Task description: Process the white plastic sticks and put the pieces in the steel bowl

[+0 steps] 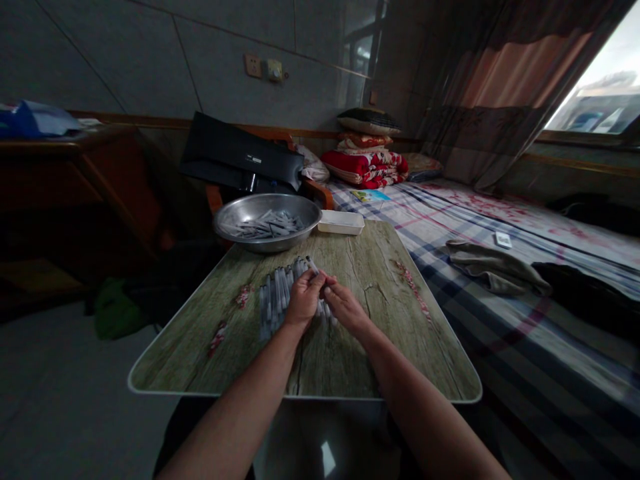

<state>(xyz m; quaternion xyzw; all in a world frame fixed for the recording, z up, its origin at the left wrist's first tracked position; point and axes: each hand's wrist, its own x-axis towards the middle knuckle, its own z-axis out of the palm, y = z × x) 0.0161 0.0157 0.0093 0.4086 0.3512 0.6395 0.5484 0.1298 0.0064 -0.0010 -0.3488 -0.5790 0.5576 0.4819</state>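
Head view: shows a slim translucent pen-like tube (312,265) raised near the middle of a wood-grain table (370,260), over the right-hand part of a loose row of similar tubes (275,293). Points its dark end away from the body and slightly left, with the long axis slanting back toward the right and into the fingers, hiding the near end there. Is pinched by the left hand (304,300), with thumb and fingers closed together around the barrel and only the dark-tipped part showing. Also has the right hand (345,307) at the other side, with fingertips meeting those of the left; cannot tell whether clamped on the tube or merely resting against it. To the left of the hands and partly beneath them, see the row laid side by side, long axes running roughly away from the body, dark ends far, near ends blurred. At the far edge of the table, see a steel basin (260,246) with jumbled tubes (273,225) pointing many ways, and just beside it, to the right, a white tray (340,229). Further right, see a bed with a plaid sheet (425,220) and a folded red quilt (357,168).
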